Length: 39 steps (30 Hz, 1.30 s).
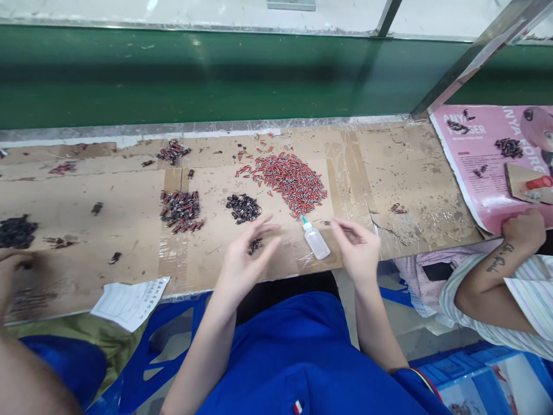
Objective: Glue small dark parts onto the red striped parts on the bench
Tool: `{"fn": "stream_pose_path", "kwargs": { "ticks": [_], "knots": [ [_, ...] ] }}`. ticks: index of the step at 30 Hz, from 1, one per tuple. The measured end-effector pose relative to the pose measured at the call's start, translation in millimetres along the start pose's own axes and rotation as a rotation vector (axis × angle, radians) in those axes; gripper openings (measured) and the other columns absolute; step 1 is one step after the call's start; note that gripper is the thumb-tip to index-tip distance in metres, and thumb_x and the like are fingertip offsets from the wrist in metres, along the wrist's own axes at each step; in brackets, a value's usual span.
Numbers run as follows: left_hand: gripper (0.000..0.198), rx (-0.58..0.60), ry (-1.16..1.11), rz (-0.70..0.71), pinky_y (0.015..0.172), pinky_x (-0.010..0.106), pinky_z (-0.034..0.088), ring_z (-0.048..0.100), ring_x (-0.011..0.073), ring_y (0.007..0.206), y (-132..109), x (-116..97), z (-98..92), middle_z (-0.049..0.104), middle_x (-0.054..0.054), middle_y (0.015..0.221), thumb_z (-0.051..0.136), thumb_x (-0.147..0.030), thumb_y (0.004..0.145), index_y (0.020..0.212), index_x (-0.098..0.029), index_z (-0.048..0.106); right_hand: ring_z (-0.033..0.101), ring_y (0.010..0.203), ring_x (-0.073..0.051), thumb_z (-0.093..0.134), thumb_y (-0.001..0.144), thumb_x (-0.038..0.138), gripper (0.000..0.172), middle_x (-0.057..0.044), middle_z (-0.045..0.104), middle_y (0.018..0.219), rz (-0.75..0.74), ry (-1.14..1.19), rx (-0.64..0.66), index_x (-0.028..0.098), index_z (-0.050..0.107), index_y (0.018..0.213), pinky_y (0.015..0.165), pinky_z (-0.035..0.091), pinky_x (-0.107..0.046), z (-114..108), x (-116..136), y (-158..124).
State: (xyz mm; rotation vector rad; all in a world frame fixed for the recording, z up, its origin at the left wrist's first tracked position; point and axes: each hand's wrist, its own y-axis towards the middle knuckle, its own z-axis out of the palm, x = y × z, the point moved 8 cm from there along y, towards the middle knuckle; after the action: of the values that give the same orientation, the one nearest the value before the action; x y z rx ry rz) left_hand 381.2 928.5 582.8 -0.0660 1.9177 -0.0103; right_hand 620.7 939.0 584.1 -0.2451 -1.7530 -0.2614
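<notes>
My left hand (242, 259) is open, thumb and fingers apart, around a small cluster of dark parts (254, 246) on the cardboard. Whether its fingertips touch them I cannot tell. A pinch closes my right hand (359, 249) on a small dark part (327, 223) that sticks out to the left of the fingertips. Between the hands lies a clear squeeze bottle (317, 241) with a blue nozzle tip. Beyond it spreads a big heap of small red and silver parts (291, 181). A pile of small black parts (243, 208) sits just past my left hand.
Cardboard (263, 271) covers the bench, with a green wall (207, 80) behind. To the left are a mixed red-black pile (180, 211) and a paper sheet (129, 302). Co-workers' hands show at the left edge and at the right (525, 227), beside a pink poster (469, 178).
</notes>
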Motion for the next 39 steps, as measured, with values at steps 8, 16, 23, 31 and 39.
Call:
{"fn": "stream_pose_path", "kwargs": {
  "ticks": [8, 16, 23, 31, 39],
  "knots": [
    [0.022, -0.153, 0.571, 0.039, 0.090, 0.043, 0.049, 0.066, 0.0267, 0.095, 7.3, 26.3, -43.8, 0.075, 0.008, 0.096, 0.058, -0.037, 0.084, 0.089, -0.021, 0.070, 0.063, 0.101, -0.029, 0.061, 0.082, 0.048, 0.039, -0.015, 0.069, 0.104, -0.225, -0.638, -0.213, 0.015, 0.073, 0.102, 0.091, 0.051, -0.049, -41.7, 3.3, 10.8],
    [0.011, -0.018, 0.789, 0.046, 0.081, 0.043, 0.046, 0.061, 0.0301, 0.086, 17.6, 24.7, -12.2, 0.074, 0.008, 0.085, 0.059, -0.022, 0.082, 0.083, -0.022, 0.070, 0.059, 0.095, -0.032, 0.066, 0.079, 0.049, 0.037, -0.016, 0.064, 0.096, -0.297, -0.783, 0.131, 0.015, 0.070, 0.092, 0.085, 0.051, -0.049, 36.3, -1.3, -25.0],
    [0.014, 0.025, 0.786, 0.012, 0.080, 0.043, 0.043, 0.057, 0.0308, 0.091, 19.5, 16.0, 7.7, 0.071, 0.007, 0.081, 0.063, -0.030, 0.084, 0.074, -0.021, 0.066, 0.068, 0.083, -0.024, 0.069, 0.077, 0.046, 0.036, -0.008, 0.073, 0.095, -0.078, -0.284, 0.184, 0.021, 0.067, 0.102, 0.074, 0.054, -0.036, 18.1, -2.9, -16.7],
    [0.012, 0.015, 0.599, 0.157, 0.087, 0.040, 0.044, 0.056, 0.0265, 0.100, 11.7, 20.4, 15.4, 0.068, 0.007, 0.095, 0.065, -0.031, 0.084, 0.091, -0.022, 0.069, 0.062, 0.057, -0.016, 0.082, 0.060, 0.039, 0.032, 0.001, 0.069, 0.067, 0.112, 0.113, 0.075, 0.021, 0.064, 0.079, 0.055, 0.049, -0.027, 14.5, -17.0, -9.0],
    [0.016, 0.032, 0.539, 0.136, 0.093, 0.044, 0.041, 0.057, 0.0241, 0.093, 12.0, 28.6, 19.1, 0.073, 0.005, 0.090, 0.057, -0.027, 0.089, 0.085, -0.024, 0.072, 0.067, 0.065, -0.020, 0.074, 0.065, 0.044, 0.027, -0.003, 0.071, 0.068, 0.167, 0.197, 0.012, 0.019, 0.065, 0.070, 0.062, 0.053, -0.031, 38.4, -28.1, -10.7]
  ]
}}
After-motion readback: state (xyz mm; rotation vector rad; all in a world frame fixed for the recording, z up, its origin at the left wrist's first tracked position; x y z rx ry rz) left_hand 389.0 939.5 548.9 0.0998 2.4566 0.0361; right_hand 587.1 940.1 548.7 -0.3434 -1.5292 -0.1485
